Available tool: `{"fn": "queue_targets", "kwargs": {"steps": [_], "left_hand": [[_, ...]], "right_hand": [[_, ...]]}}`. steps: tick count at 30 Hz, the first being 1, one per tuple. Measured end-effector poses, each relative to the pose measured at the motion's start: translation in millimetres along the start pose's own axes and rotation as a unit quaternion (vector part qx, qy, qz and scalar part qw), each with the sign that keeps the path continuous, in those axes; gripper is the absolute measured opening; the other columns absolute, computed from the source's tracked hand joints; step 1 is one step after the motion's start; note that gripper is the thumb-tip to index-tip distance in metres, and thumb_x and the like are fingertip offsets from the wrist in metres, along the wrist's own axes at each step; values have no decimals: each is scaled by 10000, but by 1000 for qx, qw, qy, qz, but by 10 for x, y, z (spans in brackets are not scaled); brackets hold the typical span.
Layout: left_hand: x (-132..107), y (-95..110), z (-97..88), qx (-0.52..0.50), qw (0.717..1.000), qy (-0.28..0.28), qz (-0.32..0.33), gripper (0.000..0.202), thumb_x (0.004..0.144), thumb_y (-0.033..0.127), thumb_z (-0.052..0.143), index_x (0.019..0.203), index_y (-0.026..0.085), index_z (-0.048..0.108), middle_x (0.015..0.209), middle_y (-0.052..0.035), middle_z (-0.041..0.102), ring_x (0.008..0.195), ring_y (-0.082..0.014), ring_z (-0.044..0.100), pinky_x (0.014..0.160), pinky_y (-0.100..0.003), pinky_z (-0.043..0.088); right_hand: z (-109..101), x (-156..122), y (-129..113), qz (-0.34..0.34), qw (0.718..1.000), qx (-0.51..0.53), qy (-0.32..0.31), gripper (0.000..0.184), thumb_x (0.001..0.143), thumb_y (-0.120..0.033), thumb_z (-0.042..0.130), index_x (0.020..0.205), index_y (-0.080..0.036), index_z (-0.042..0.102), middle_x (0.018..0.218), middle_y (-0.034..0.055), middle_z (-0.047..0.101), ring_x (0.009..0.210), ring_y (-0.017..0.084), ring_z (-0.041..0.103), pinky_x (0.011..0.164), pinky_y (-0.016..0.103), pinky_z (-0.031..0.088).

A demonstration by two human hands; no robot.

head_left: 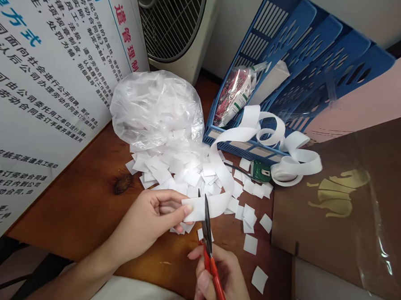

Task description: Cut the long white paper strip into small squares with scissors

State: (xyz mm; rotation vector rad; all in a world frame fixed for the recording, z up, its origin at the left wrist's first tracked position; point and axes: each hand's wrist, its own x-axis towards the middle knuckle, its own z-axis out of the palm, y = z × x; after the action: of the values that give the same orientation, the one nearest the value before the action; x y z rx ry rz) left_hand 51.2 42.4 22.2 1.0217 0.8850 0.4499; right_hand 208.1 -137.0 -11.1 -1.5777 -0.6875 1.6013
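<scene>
My left hand [162,213] pinches the end of a long white strip [219,204] between thumb and fingers. The strip curls up and away to the right in loose loops. In my right hand [225,276] are scissors [208,240] with red handles and dark blades. The blades are parted and straddle the strip just right of my left thumb. Behind the strip lies a heap of small white cut squares [172,166], with more squares scattered to the right. The heap spreads from the mouth of a clear plastic bag [157,105] filled with white pieces.
A blue file rack [234,145] stands at the back right, holding a red-and-white packet [235,91]. A green tape measure [261,171] lies before it. The brown box [331,210] bounds the right side, a printed board [56,71] the left, and a fan [175,23] the back.
</scene>
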Motion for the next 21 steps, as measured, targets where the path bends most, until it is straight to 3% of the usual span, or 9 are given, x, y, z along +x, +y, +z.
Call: {"fn": "queue_targets", "kwargs": {"steps": [7,21], "left_hand": [[8,40,-1,-6,1000,-1,-7,152,851,289,776,941,167,777,730,2,764,578,-95,681,575,-151,557],[20,41,2,-19,1000,-5,-23,166,835,300,784,915,158,758,745,-25,789,584,-116,689,586,-177,578]], "right_hand": [[-4,-9,36,15,999,46,-21,606,826,-629,677,1133,-127,532,729,-43,485,487,43,544,495,173,476],[99,-5,-29,76,995,67,4,700,709,-707,746,1016,-117,529,597,-63,496,451,70,570,452,142,422]]}}
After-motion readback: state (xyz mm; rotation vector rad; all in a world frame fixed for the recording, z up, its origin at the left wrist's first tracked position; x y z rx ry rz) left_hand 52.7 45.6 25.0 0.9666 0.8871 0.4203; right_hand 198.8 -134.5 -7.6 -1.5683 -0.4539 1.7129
